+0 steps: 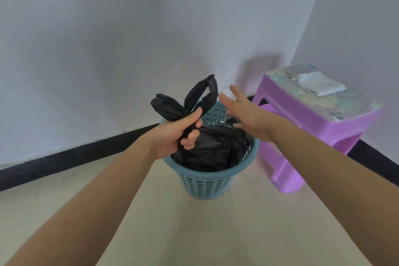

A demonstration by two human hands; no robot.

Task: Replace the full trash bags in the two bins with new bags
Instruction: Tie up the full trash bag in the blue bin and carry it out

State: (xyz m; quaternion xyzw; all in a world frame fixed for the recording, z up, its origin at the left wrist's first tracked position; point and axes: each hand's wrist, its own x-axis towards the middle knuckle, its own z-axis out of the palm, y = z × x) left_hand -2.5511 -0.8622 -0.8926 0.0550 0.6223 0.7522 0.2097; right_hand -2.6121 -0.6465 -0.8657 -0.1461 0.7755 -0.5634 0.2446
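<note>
A blue perforated bin stands on the floor in the room's corner. A full black trash bag sits inside it, its gathered neck and two handle loops sticking up above the rim. My left hand grips the bag's neck just below the loops. My right hand hovers beside the loops on the right, fingers spread and holding nothing.
A purple plastic stool stands right of the bin against the wall, with a folded white cloth on its patterned top. White walls with a black skirting board close the corner. Pale tiled floor lies in front.
</note>
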